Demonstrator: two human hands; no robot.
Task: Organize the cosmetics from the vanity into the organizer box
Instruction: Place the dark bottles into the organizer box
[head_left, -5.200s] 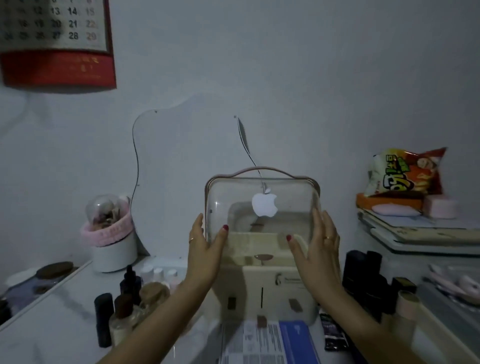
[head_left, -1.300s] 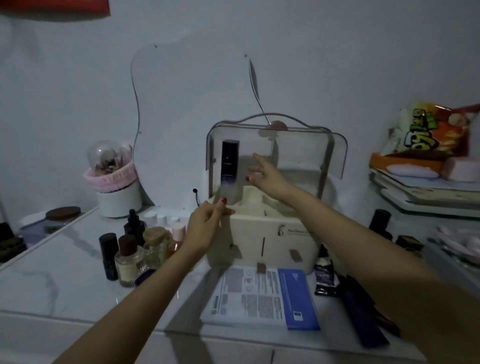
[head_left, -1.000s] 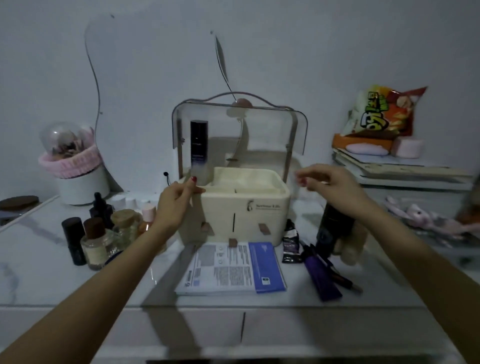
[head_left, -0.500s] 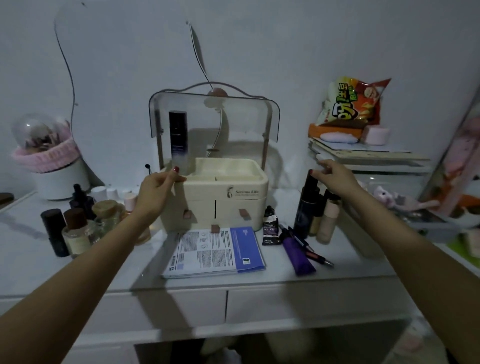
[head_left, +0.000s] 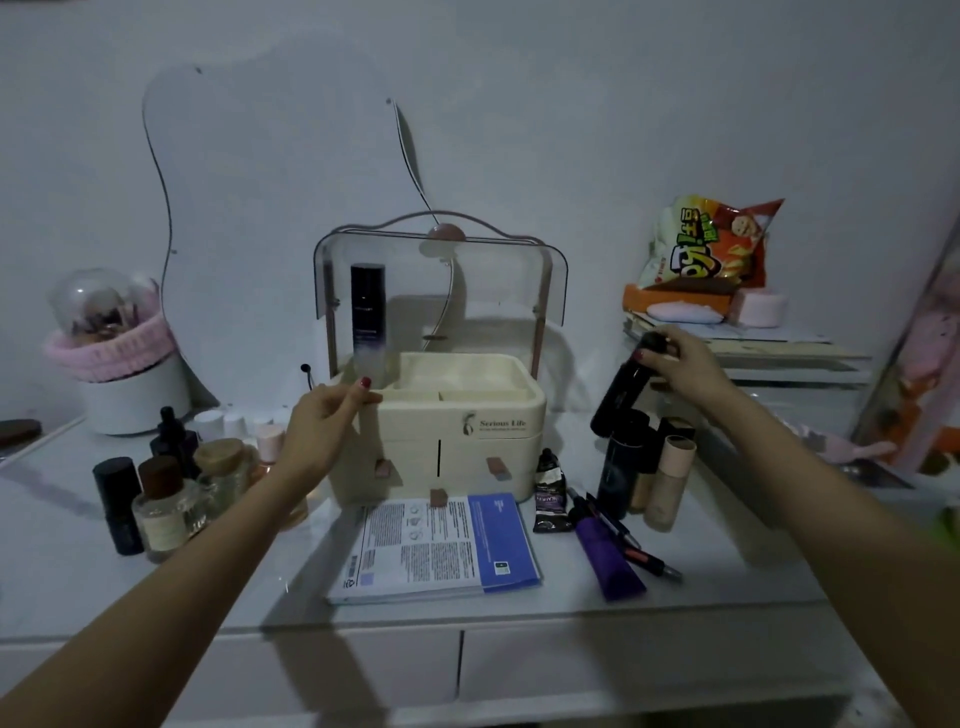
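Item: cream plastic organizer box with raised clear lid (head_left: 457, 415), centre of white marble-look desk (head_left: 62, 561); top tray divided into compartments; one tall dark bottle fading to frosted base (head_left: 368, 317) stands upright in the rear-left compartment; the other compartments look empty to us; lower drawers closed, contents not visible.

Hands: left hand (head_left: 324, 431) rests against the box's upper-left corner, fingers loosely curled, thumb on the rim, gripping nothing that we can see; right hand (head_left: 685, 364) holds the cap end of a black cylindrical bottle (head_left: 623, 387), lifted and tilted above the right-hand group.

Risks, in our judgement: the tilted bottle's base hangs just above a black tube and two beige foundation tubes (head_left: 649, 467); a low swing could knock them over; held by the cap alone, the bottle could slip or its cap could loosen; the raised lid could catch the bottle on the way in.

Awaiting sorting: purple tube (head_left: 610, 558), small dark squeeze tube (head_left: 549, 491) and pencils right of the box; glass bottles with brown and cork caps (head_left: 171, 499) at left; pink-banded white brush holder with clear dome (head_left: 111, 353) at rear left, brushes inside.
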